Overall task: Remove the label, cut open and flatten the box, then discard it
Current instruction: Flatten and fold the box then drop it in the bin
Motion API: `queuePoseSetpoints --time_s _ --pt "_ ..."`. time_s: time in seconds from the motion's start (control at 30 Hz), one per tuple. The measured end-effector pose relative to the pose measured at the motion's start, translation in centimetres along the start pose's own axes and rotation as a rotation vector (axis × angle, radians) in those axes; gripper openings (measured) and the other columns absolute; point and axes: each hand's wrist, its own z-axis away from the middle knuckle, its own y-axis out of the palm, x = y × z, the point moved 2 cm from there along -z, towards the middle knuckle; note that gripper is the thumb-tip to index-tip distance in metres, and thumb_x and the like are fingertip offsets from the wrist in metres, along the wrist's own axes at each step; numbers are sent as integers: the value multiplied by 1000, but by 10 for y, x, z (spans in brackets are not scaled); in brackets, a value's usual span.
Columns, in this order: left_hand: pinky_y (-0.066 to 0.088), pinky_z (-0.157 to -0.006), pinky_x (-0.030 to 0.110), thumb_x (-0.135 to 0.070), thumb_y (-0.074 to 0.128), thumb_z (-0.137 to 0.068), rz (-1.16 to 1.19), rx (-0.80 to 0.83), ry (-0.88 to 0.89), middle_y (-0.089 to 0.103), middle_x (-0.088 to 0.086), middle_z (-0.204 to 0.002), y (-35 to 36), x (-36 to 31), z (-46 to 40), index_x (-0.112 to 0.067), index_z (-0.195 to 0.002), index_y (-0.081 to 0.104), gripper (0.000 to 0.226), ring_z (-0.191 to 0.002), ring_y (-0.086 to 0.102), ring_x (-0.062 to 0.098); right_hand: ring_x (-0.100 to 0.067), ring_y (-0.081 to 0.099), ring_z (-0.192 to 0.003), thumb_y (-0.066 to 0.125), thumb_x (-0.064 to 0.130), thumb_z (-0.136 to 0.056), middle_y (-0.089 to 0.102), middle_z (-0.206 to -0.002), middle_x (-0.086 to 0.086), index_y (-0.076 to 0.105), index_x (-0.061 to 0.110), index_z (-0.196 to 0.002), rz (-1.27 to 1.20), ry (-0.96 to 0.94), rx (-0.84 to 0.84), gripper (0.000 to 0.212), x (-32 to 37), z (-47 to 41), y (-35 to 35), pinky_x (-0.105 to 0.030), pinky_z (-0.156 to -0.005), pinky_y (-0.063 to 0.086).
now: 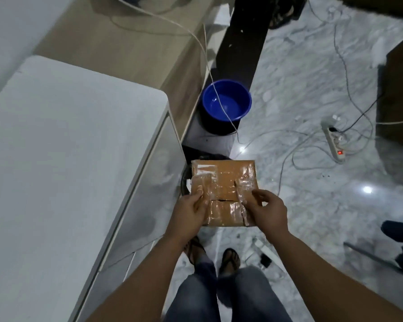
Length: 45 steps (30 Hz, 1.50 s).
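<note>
We see a brown cardboard box [223, 191] with shiny clear tape, a shiny blue plastic tub [227, 101], and a glossy marble-look floor [312, 182].

No readable text anywhere (tape glare only).

Both forearms are bare, no sleeves showing, nothing on the left hand [191, 211] or right hand [269, 211]. Dark blue jeans [196, 296] bottom centre, dark flip-flops [229, 261] on bare feet.
</note>
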Motion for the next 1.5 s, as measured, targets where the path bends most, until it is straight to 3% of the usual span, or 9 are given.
queuePoseSetpoints --time_s 0.17,0.37,0.47,0.6,0.73,0.87,1.07,1.27,1.5 --pt "37 -83 5 -28 59 -98 19 101 -89 61 -3 -127 19 43 -42 -13 -141 52 46 -108 54 1 -16 66 -106 76 25 -83 71 -113 -5 72 11 -117 140 25 62 37 -25 -36 34 -19 -85 44" --pt "36 -91 15 -29 60 -98 -22 86 -202 63 4 -131 57 91 -100 -13 -140 55 46 -120 58 18 -29 65 -87 64 19 -91 68 -95 -16 71 3 -107 347 -40 207 24 -59 -99 76 -34 -74 51" --pt "35 -92 17 -32 58 -98 -45 63 -250 61 8 -136 75 117 -128 -11 -140 55 46 -124 57 22 -23 57 -74 59 13 -89 57 -83 -4 69 12 -95 428 -100 298 12 -72 -138 99 -22 -58 38" --pt "37 -90 18 -30 58 -99 -69 49 -277 63 10 -133 98 146 -161 -9 -137 56 44 -121 59 25 -26 56 -77 56 10 -89 57 -89 -8 64 11 -91 549 -125 379 9 -95 -182 126 -21 -60 36" --pt "44 -91 22 -29 61 -97 -121 52 -318 65 12 -129 120 178 -182 -10 -135 60 42 -117 63 27 -39 63 -98 58 14 -90 60 -116 -24 67 5 -108 600 -105 419 23 -130 -207 154 -36 -82 52" --pt "47 -101 36 -32 58 -98 -172 88 -360 65 17 -127 139 204 -190 -9 -136 58 44 -119 61 32 -41 60 -96 57 13 -88 57 -112 -24 66 7 -105 704 -81 504 20 -157 -218 171 -35 -82 49" --pt "42 -83 27 -27 53 -100 -370 103 -356 62 21 -122 158 220 -206 -15 -136 58 38 -108 61 34 -43 56 -104 56 21 -92 46 -125 -22 58 10 -121 798 -69 537 31 -174 -233 188 -41 -97 48" --pt "48 -89 45 -12 42 -97 -657 129 -337 59 21 -119 180 226 -224 -11 -127 58 34 -107 57 39 -47 54 -108 47 16 -97 39 -130 -23 48 9 -133 982 -36 577 38 -180 -248 210 -48 -98 47" --pt "48 -90 46 -10 40 -96 -774 197 -388 56 21 -128 194 237 -239 -10 -136 47 40 -115 56 37 -50 47 -121 39 12 -99 28 -142 -25 35 5 -144 1157 2 641 47 -177 -259 226 -53 -97 45"
